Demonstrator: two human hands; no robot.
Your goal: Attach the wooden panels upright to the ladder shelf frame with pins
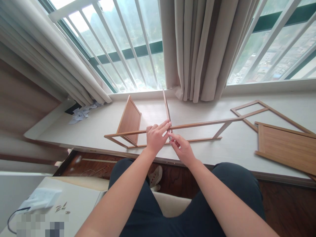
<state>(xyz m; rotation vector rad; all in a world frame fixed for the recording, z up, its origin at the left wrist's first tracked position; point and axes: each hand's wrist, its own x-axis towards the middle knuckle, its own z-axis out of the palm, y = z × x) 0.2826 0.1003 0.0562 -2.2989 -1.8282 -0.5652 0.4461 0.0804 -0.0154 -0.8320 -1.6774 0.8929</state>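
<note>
A long wooden frame (202, 125) stands on the white window ledge, with one wooden panel (129, 120) fixed across its left end. Another panel (166, 103), seen edge-on, meets the frame near its middle. My left hand (156, 136) is closed over the top rail at this joint, its fingers pointing right. Just right of it, my right hand (181, 148) pinches at the near edge of the edge-on panel, below the rail. A small silvery bit (170, 133) shows between the two hands; its kind is too small to tell.
At the right lie another wooden frame (256, 107) and a wooden panel (283, 144). Crumpled paper (82, 113) is at the ledge's left end. Several small metal fasteners (63, 206) lie on a white surface (81, 197) at lower left. Curtains (197, 49) and barred windows stand behind.
</note>
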